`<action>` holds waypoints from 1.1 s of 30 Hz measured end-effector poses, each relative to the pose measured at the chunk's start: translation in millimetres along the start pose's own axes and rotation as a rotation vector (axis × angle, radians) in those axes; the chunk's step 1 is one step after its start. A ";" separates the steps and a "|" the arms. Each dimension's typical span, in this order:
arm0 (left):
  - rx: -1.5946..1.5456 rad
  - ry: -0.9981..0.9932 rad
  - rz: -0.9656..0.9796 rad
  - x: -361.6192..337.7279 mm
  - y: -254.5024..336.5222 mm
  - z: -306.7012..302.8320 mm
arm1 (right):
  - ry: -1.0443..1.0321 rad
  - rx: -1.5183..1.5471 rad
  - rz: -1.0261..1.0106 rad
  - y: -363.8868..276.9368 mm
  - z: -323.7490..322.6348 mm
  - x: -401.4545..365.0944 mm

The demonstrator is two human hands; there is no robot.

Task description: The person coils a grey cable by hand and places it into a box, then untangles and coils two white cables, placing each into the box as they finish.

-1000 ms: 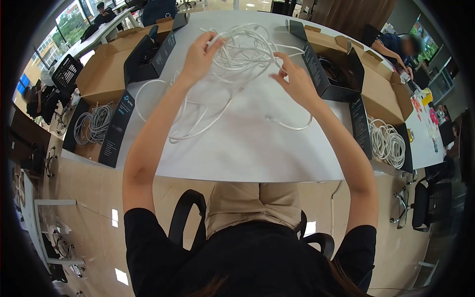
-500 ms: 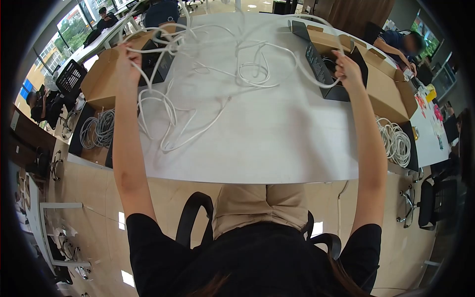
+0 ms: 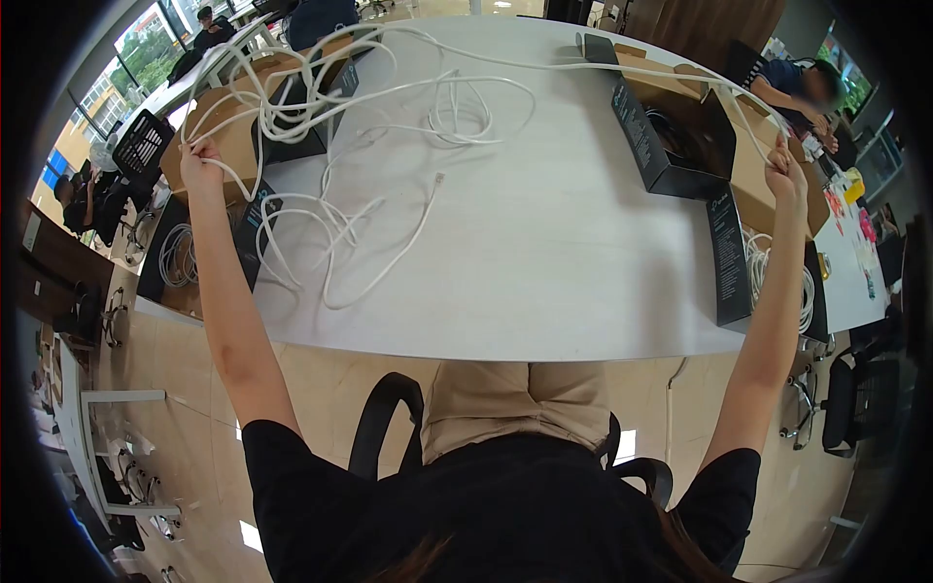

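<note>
A long white network cable (image 3: 544, 66) stretches across the far side of the table between my hands. My left hand (image 3: 201, 161) is closed on its looped, tangled part, above the boxes at the left. My right hand (image 3: 786, 177) pinches the other stretch at the far right, over an open box flap. More of the cable lies in loose loops on the white table (image 3: 544, 262), and a plug (image 3: 440, 178) shows at one end near the middle left.
Open black boxes (image 3: 680, 180) stand at both sides. The front left one holds coiled grey cable (image 3: 178, 256), the front right one coiled white cable (image 3: 757, 262), and the back right one dark cable (image 3: 671, 136). Another person (image 3: 792, 87) sits at the far right.
My hands have moved apart, the right one far to the right and the left one slightly left and down. The strand between them has straightened, and several loops have shifted left.
</note>
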State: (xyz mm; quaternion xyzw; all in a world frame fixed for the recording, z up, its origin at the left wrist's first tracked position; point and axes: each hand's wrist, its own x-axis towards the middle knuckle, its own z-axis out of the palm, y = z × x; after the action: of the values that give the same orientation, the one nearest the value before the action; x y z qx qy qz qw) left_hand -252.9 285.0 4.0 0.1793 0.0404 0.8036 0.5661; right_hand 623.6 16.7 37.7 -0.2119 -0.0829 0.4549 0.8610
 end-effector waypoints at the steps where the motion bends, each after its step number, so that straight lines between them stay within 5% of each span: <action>1: -0.013 -0.018 -0.020 0.0 -1.7 0.9 | -0.057 -0.030 0.001 -1.1 -3.4 -1.3; 9: 0.185 -0.412 -0.210 -57.3 -50.6 50.7 | -0.203 -0.644 -0.150 83.4 26.7 -62.5; 13: 0.418 -0.415 -0.190 -105.8 -76.5 96.2 | -0.239 -0.849 -0.194 145.5 37.8 -76.3; 17: 0.963 -0.373 -0.133 -148.0 -93.5 131.6 | -0.441 -1.182 -0.098 193.9 44.6 -91.2; 22: 1.577 -0.568 -0.120 -147.9 -99.4 113.2 | -0.725 -1.360 -0.018 255.2 53.6 -125.5; 27: 2.061 -0.654 0.544 -149.2 -95.7 85.8 | -0.779 -1.171 0.311 315.6 65.4 -145.9; 30: 2.095 -0.764 0.815 -169.0 -91.9 95.9 | -0.743 -1.095 0.267 340.9 72.3 -149.4; 33: 2.102 -0.868 0.804 -218.9 -90.8 112.7 | -0.709 -1.241 -0.158 355.9 69.3 -108.7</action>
State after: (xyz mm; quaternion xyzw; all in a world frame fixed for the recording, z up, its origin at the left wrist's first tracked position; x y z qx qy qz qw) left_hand -69.5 99.4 31.7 0.8076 0.4223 0.3698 -0.1808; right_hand 271.9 124.4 -51.5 -0.4952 -0.6160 0.3017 0.5332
